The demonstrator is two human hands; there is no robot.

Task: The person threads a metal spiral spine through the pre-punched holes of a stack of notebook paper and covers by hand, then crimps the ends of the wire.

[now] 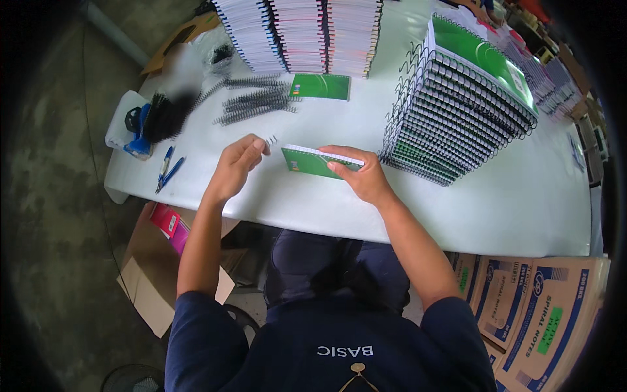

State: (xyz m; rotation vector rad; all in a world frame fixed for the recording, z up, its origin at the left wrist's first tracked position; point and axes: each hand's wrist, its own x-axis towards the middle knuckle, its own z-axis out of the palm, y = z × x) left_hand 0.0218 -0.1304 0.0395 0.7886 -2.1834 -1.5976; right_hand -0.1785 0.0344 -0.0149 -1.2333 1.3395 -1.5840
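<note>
My right hand (366,176) grips a small green-covered notepad (305,163) by its right end, thumb on the cover and fingers behind. A row of punched holes runs along the pad's upper edge. Just left of the pad, my left hand (238,164) is closed around a dark spiral binding coil (272,140); only its tip shows past the fingers, apart from the pad. Beyond my hands, several loose coils (255,104) lie on the white table (274,202), with another green notepad (320,87) flat beside them.
At the right stands a tall stack of coil-bound green notebooks (450,104). Stacks of unbound pads (300,36) rise at the back. Blue-handled pliers (168,171) and a blue tape dispenser (137,140) lie at the left. Cardboard boxes (535,313) sit below the table's right side.
</note>
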